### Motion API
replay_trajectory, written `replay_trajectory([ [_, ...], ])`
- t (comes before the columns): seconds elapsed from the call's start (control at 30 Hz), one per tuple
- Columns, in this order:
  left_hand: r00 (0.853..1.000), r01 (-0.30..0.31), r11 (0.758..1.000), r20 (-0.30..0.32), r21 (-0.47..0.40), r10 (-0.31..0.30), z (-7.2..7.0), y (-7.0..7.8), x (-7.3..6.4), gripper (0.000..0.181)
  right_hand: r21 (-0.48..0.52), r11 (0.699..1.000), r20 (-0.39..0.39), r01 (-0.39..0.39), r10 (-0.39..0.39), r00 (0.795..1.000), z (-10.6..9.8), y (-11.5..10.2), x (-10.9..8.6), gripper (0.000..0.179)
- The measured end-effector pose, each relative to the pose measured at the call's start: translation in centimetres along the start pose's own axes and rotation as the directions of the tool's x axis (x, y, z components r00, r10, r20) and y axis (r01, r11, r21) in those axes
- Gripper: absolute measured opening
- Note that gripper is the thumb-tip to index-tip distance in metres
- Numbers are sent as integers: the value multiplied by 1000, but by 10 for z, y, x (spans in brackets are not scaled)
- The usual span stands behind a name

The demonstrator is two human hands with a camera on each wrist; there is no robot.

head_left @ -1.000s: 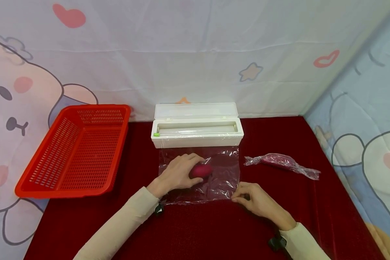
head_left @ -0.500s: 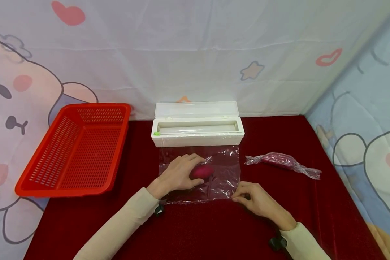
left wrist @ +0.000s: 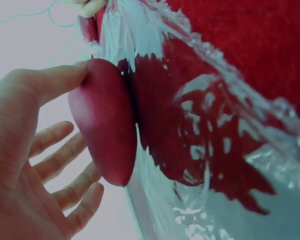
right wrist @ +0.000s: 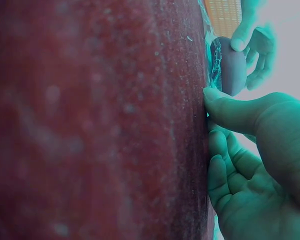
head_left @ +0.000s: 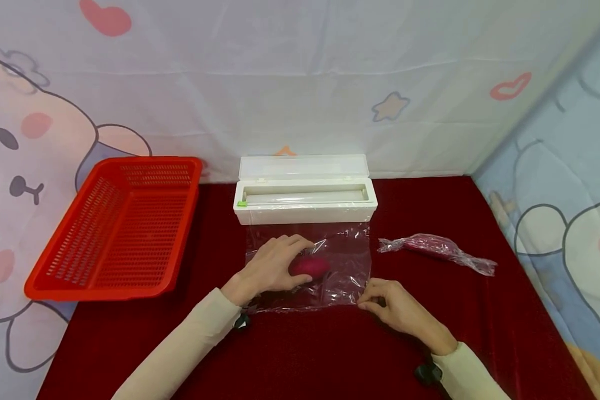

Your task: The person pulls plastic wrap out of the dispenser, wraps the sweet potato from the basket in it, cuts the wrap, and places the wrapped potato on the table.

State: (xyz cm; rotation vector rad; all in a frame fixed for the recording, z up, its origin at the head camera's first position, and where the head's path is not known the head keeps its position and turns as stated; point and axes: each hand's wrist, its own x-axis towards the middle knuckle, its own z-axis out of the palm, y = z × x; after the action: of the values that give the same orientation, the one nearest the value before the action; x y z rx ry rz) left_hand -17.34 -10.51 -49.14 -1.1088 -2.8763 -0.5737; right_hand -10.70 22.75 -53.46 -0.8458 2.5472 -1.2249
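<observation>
A reddish-purple sweet potato (head_left: 314, 268) lies on a sheet of clear plastic wrap (head_left: 349, 256) in the head view. My left hand (head_left: 270, 265) holds it from the left, thumb on the near side and fingers on the far side. In the left wrist view the tapered sweet potato (left wrist: 106, 125) shows between the thumb and the bent fingers. My right hand (head_left: 400, 312) pinches the near right corner of the wrap. The wrap runs back to a white dispenser box (head_left: 305, 215), its clear lid raised and a roll inside.
A second sweet potato (head_left: 432, 245), wrapped with twisted ends, lies to the right. On the left stands a red plastic basket (head_left: 105, 293). Dark red cloth (head_left: 310, 355) covers the table, and a printed curtain (head_left: 310, 83) hangs behind it.
Both hands keep their hold on the sweet potato and the wrap corner. The head view has shifted very slightly.
</observation>
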Motion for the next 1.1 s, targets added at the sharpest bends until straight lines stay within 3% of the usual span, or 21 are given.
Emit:
replay_trajectory([
  [0.27, 999, 17, 999, 41, -40, -15, 0, -1, 2, 61, -14, 1000, -6, -3, 3, 1000, 0, 0, 1, 12],
  [0.57, 998, 57, 998, 15, -38, -56, 1, -5, 7, 60, -9, 1000, 2, -13, 14, 1000, 1, 0, 2, 12],
  [0.97, 1000, 30, 1000, 7, 0, -30, 3, -6, 7, 64, -15, 1000, 4, -6, 6, 1000, 0, -1, 2, 13],
  [1.1, 999, 24, 1000, -31, 18, -23, 0, -4, 2, 63, -19, 1000, 9, -9, 9, 1000, 0, -2, 2, 12],
])
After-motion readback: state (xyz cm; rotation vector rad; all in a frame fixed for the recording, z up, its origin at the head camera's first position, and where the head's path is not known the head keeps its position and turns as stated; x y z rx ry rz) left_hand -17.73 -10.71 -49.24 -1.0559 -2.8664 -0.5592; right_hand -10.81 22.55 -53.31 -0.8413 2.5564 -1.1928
